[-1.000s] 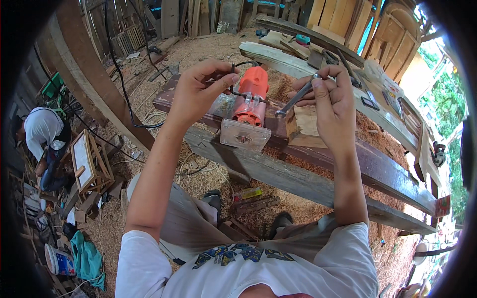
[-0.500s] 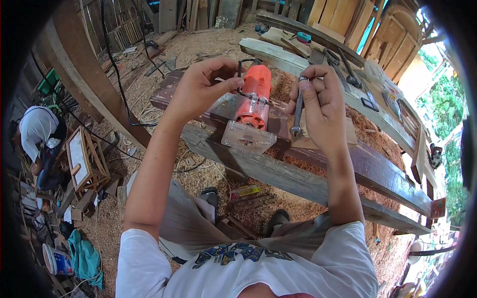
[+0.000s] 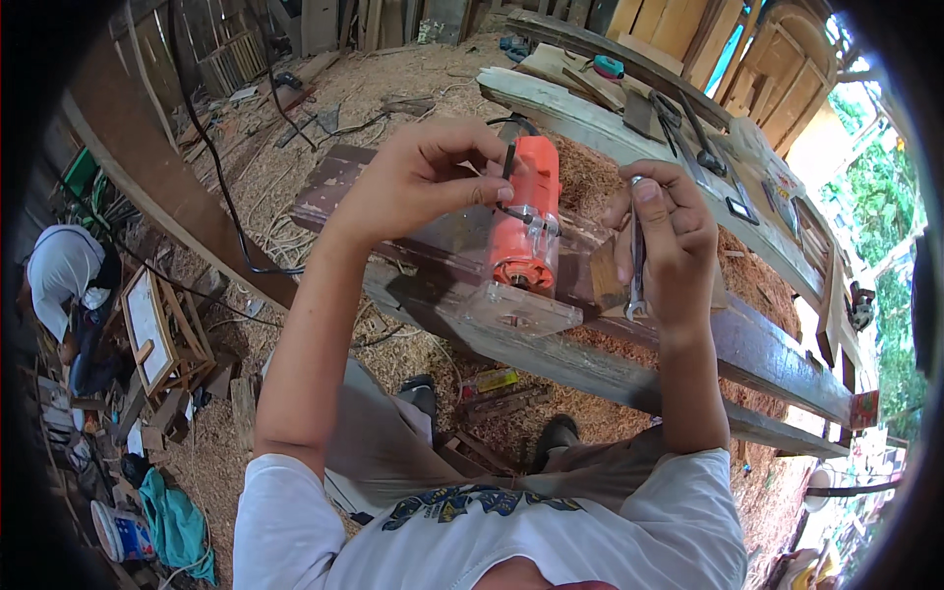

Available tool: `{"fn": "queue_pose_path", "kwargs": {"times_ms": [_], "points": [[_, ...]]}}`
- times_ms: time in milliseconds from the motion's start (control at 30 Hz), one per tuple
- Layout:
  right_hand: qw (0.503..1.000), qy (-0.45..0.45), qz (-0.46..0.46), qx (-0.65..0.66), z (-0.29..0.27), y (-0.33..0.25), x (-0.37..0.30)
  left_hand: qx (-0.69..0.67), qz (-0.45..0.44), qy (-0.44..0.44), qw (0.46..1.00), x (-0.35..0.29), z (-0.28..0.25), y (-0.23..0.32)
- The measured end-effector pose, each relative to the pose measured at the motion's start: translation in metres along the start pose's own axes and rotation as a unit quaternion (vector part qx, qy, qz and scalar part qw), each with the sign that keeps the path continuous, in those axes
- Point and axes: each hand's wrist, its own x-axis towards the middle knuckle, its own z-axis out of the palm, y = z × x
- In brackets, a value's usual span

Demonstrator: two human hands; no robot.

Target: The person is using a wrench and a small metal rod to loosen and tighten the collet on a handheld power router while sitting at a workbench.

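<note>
Your left hand [image 3: 425,185] pinches the hex key [image 3: 509,160] by the orange router's [image 3: 536,179] clamp [image 3: 536,222], router lying across the plank [image 3: 777,344], clear base [image 3: 536,313] fitted, overhanging the near edge; right hand [image 3: 671,231] pinches the wrench [image 3: 638,261], unapplied; clamp tightness, can't tell.

With our left hand [image 3: 433,185] we pinch a thin black bent rod [image 3: 509,162], its lower end against a cylindrical red-orange power tool [image 3: 519,241] with a square clear plastic base [image 3: 536,313]. Our right hand [image 3: 677,241] holds a silver metal wrench [image 3: 637,256], forked end downward, above a long dark brown wooden beam [image 3: 777,354]. To our left, a person in a white shirt [image 3: 64,265] stoops.
</note>
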Motion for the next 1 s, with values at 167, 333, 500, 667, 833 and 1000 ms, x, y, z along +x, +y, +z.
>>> {"fn": "queue_pose_path", "kwargs": {"times_ms": [167, 333, 500, 667, 833, 1000], "points": [[0.998, 0.007, 0.047, -0.042, 0.001, -0.004, -0.006, -0.038, 0.015, -0.036, 0.999, 0.008, 0.002, -0.009], [0.998, 0.009, 0.043, 0.035, 0.002, -0.005, -0.013, -0.049, 0.027, -0.065, 0.996, 0.014, 0.004, -0.015], [0.992, -0.042, 0.099, -0.059, -0.004, -0.009, -0.03, -0.108, 0.004, -0.052, 0.993, 0.014, 0.005, -0.022], [0.925, -0.145, -0.062, -0.345, -0.001, -0.025, -0.059, -0.062, -0.008, -0.052, 0.997, 0.009, 0.008, -0.017], [0.895, -0.175, -0.079, -0.403, 0.004, -0.021, -0.07, -0.012, 0.003, -0.018, 1.0, -0.001, 0.026, -0.013], [0.87, -0.184, -0.143, -0.435, 0.003, -0.022, -0.071, 0.13, 0.04, -0.011, 0.991, -0.002, 0.032, -0.01]]}}
